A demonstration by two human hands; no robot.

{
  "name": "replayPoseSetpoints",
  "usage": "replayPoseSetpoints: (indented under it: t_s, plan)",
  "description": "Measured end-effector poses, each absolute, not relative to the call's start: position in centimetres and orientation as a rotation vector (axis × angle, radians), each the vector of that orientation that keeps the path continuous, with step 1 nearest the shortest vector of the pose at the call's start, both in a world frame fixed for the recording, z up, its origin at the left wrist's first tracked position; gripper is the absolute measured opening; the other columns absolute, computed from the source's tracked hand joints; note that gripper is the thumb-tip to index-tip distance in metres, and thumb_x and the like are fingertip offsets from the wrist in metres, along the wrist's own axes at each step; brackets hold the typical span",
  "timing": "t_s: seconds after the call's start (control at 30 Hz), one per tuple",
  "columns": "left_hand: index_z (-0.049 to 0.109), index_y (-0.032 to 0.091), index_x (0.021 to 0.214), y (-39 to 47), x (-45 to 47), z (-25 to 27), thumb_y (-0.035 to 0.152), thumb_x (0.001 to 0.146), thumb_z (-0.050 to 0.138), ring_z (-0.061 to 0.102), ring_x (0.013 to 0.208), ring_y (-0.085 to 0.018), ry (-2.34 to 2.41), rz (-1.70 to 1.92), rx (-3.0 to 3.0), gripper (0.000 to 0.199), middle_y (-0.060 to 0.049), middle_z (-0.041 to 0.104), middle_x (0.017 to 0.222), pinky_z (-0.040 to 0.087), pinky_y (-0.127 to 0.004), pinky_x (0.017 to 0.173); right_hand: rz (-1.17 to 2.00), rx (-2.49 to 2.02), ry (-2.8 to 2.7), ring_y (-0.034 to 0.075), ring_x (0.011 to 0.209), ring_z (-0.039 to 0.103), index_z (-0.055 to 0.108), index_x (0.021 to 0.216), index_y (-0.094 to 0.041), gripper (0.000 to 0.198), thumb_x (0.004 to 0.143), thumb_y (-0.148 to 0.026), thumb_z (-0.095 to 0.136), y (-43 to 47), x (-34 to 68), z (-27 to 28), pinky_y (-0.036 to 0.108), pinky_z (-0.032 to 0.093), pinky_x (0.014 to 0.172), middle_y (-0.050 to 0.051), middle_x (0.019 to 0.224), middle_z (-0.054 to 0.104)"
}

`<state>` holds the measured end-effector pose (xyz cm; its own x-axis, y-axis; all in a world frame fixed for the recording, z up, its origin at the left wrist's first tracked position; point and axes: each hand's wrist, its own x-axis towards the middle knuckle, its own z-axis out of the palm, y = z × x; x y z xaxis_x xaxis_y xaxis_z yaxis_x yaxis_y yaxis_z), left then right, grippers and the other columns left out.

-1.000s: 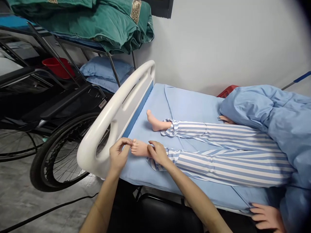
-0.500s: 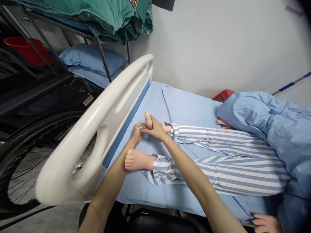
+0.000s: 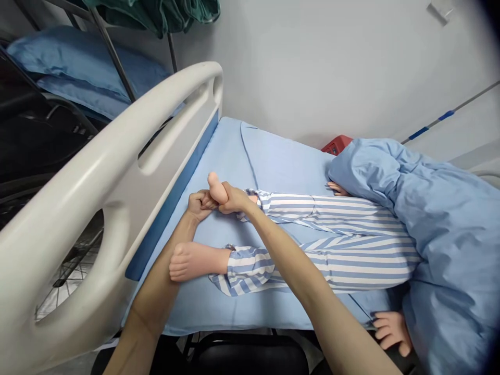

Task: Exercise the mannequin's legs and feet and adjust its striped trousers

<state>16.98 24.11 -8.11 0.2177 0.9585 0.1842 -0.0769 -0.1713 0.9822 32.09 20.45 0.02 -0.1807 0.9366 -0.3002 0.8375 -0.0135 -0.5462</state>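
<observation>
A manikin in blue-and-white striped trousers (image 3: 351,260) lies on the bed with its legs stretched out. My right hand (image 3: 235,200) wraps round its far foot (image 3: 217,188), which points up with the toes showing above my fingers. On the sole side, my left hand (image 3: 200,204) is closed with curled fingers pressed against that same foot; its fingertips are partly hidden. The near foot (image 3: 195,261) rests on its own above my left forearm, touching or very close to it.
A white footboard (image 3: 94,156) rises left of my hands. Past it are a wheelchair (image 3: 35,125) and blue pillows (image 3: 89,67). A bunched blue quilt (image 3: 449,208) covers the manikin's upper part. One manikin hand (image 3: 392,330) hangs over the near edge, above a black chair (image 3: 250,357).
The view has shifted right and closer, so the bed sits further left in the picture. Both hands stay at the far foot, with the grip little changed.
</observation>
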Motion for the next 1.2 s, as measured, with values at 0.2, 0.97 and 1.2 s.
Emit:
replayPoseSetpoints:
  t_s: [0.2,0.97,1.2]
  plan:
    - [0.017,0.022,0.049,25.6,18.1,-9.6,0.045,0.085,0.040,0.024,0.039,-0.007,0.715,1.008,1.024,0.049,0.000,0.014,0.037,0.027,-0.028,0.044,0.879,-1.943,-2.129,0.023,0.083,0.066,0.046,0.122,-0.021,0.062,0.066,-0.036,0.065,20.3,31.8,0.5,0.029,0.046,0.064,0.001,0.100,0.067]
    - [0.046,0.019,0.054,26.1,19.1,-1.3,0.028,0.055,0.057,0.046,0.061,-0.012,0.846,1.219,1.482,0.014,0.001,0.048,0.058,0.040,-0.027,0.061,0.757,-2.008,-2.106,0.029,0.089,0.067,0.046,0.124,-0.021,0.064,0.071,-0.052,0.063,20.7,31.7,-1.8,0.036,0.050,0.073,0.006,0.100,0.069]
    - [0.056,0.017,0.047,27.7,17.6,0.9,0.027,0.053,0.059,0.054,0.062,-0.016,0.834,0.768,1.611,0.013,-0.002,0.055,0.054,0.046,-0.030,0.065,0.778,-2.031,-2.067,0.030,0.094,0.067,0.044,0.134,-0.022,0.073,0.070,-0.050,0.067,20.7,31.5,-1.6,0.038,0.051,0.079,0.007,0.110,0.068]
